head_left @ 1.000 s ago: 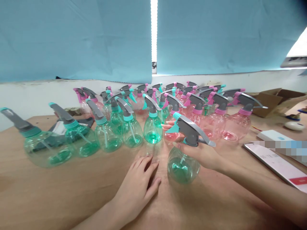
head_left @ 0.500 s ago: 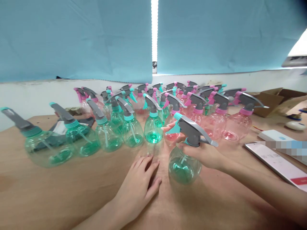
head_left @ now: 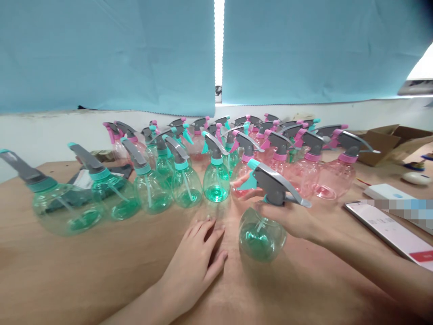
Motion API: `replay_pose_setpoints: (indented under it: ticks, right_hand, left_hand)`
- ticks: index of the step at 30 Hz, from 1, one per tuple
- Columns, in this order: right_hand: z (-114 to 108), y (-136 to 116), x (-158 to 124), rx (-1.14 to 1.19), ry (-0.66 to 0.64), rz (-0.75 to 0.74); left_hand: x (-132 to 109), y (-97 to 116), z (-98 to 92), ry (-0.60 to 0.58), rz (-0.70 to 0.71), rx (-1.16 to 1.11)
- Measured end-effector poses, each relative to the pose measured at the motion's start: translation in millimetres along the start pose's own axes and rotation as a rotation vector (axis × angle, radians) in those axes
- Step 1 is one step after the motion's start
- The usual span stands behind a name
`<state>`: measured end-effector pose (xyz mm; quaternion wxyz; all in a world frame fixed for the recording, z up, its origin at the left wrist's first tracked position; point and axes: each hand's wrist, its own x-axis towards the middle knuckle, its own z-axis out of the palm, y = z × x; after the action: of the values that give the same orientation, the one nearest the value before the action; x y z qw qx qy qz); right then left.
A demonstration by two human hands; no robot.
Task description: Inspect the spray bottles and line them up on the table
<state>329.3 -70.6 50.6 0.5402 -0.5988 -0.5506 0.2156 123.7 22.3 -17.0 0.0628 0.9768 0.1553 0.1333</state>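
My right hand [head_left: 291,216] is wrapped round the neck of a clear green spray bottle [head_left: 261,234] with a grey trigger head [head_left: 274,185] and a teal nozzle, and the bottle's base rests on the wooden table [head_left: 84,275]. A forefinger reaches toward the teal nozzle. My left hand [head_left: 196,262] lies flat and open on the table just left of that bottle, fingers spread. Behind both hands stand several green spray bottles [head_left: 216,180] on the left and several pink spray bottles [head_left: 333,176] on the right.
A large green bottle [head_left: 64,210] stands at the far left. A white booklet [head_left: 392,232] and a white box [head_left: 389,193] lie at the right. An open cardboard box [head_left: 392,140] sits at the back right, under blue curtains.
The held green bottle has shifted slightly to the right and away from me with my right hand. My left hand has stayed flat in place.
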Motion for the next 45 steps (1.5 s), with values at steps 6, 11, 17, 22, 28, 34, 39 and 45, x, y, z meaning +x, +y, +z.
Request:
replay_pose_setpoints:
  ticks: [6,11,17,22,28,34,39,45]
  right_hand:
    - [3.0,4.4,0.2,-0.027,0.013,0.003]
    - [2.1,4.7,-1.4,-0.017,0.004,-0.014]
    - [2.2,2.8,-0.3,-0.065,0.037,-0.007]
    - [2.1,2.5,-0.4,-0.079,0.039,-0.018]
    - [3.1,3.5,-1.6,-0.061,0.060,0.022]
    - [1.9,3.3,0.3,-0.045,0.050,-0.092]
    - [2.1,3.1,1.3,-0.030,0.075,-0.081]
    - [2.5,0.3,0.0,-0.018,0.080,-0.083]
  left_hand:
    - [0.4,-0.9,0.4,0.004,-0.003,-0.001]
    - [0.0,-1.0,1.0,0.012,0.003,0.003]
    - [0.3,-1.1,0.8,0.012,0.002,0.005]
    - [0.6,-1.4,0.7,0.026,0.004,0.015]
    - [1.8,-0.2,-2.3,0.000,0.011,0.010]
    - [2.2,-1.0,-0.9,-0.004,0.014,0.020]
    - [1.8,-3.0,0.2,0.005,0.025,0.018]
    - [1.8,-3.0,0.9,0.023,0.031,0.034]
